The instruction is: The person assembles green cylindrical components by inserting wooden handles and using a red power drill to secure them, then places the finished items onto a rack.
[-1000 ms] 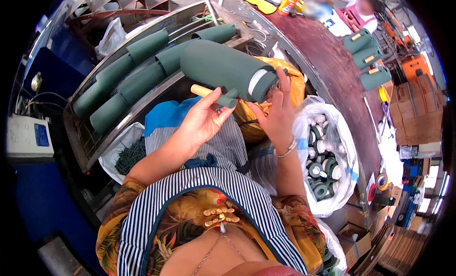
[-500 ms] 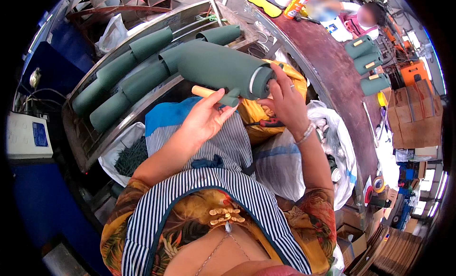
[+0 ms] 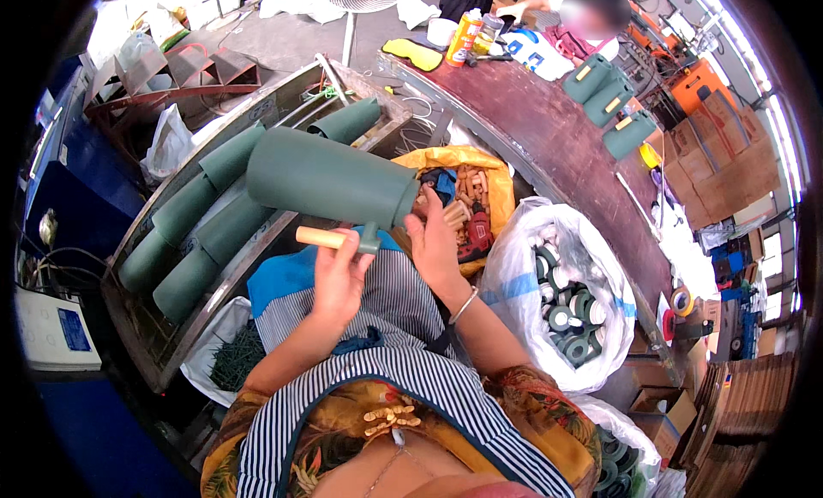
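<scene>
A large dark green cylinder (image 3: 330, 177) lies sideways in front of me, above my apron. My right hand (image 3: 439, 248) grips its right end, thumb at the lower rim and fingers around the far side, partly hidden. Under that end, my left hand (image 3: 337, 282) pinches a tan, wood-coloured handle (image 3: 321, 237). A small green fitting (image 3: 369, 238) sits at the handle's right end, close against the cylinder. Whether the two are joined, I cannot tell.
More green cylinders (image 3: 184, 208) lie in a metal-framed trough at left. A yellow sack (image 3: 501, 177) holds tan handles and a red power tool (image 3: 477, 234). A white sack (image 3: 613, 327) contains green and white round caps. Beyond the reddish table (image 3: 506, 112), another person works.
The cylinder's right end has turned, so its white ring no longer shows. Both hands and the cylinder appear further left and lower, while the whole view has shifted too.
</scene>
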A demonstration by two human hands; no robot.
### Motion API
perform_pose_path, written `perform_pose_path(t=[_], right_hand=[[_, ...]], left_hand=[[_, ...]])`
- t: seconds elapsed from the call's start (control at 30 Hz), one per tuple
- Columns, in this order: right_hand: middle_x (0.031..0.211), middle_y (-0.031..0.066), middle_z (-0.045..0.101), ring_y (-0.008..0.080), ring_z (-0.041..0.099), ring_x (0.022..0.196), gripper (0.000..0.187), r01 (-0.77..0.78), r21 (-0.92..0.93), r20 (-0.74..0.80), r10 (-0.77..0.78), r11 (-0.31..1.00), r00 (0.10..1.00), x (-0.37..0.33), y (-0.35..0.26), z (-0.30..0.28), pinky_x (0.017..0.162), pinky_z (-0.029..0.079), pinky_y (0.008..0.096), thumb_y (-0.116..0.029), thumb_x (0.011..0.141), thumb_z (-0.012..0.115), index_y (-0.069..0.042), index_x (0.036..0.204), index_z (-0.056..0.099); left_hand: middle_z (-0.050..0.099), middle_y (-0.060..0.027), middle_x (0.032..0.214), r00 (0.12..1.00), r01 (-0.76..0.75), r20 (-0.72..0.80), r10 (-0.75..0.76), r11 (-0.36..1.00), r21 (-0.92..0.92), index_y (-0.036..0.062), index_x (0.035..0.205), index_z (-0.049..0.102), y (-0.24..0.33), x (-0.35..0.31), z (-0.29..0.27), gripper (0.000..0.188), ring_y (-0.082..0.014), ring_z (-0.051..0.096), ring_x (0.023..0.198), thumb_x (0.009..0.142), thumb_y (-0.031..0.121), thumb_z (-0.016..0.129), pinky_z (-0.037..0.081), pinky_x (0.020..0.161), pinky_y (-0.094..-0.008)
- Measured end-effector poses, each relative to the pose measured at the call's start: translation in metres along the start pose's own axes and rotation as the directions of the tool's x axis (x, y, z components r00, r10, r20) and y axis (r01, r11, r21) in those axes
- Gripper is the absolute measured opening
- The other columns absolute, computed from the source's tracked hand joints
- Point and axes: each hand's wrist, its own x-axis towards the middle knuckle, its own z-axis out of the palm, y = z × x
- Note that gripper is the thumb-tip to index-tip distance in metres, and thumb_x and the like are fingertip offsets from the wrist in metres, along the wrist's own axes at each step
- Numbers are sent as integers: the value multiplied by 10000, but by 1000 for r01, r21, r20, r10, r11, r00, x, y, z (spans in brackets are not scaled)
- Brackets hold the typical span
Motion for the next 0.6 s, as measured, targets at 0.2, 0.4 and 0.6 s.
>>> perform_pose_path(t=[0.2,0.4,0.6], right_hand=[[1010,119,663,196,649,854,506,-777,628,748,251,33,615,-19,21,0,710,515,312,-493,1032,373,-34,1189,517],[1181,138,639,237,642,1024,374,-418,-223,-173,386,881,906,-122,55,-180,883,503,351,-207,945,597,-33,1274,556],[941,220,661,371,651,842,233,-974,-122,-990,-94,193,106,-439,102,-385,792,505,503,-175,924,556,41,982,619]], left_hand=[[378,-146,1444,833,-551,378,404,556,621,44,1052,476,-11,4,-31,243,-252,556,1173,881,35,648,451,948,-354],[588,-145,1247,836,-527,366,409,410,744,6,1296,459,74,-8,-55,412,-214,599,1091,914,55,604,467,943,-340],[688,-132,1098,847,-479,481,226,-68,875,-2,1144,634,116,-28,-87,337,-248,655,1024,812,40,674,483,921,-344]])
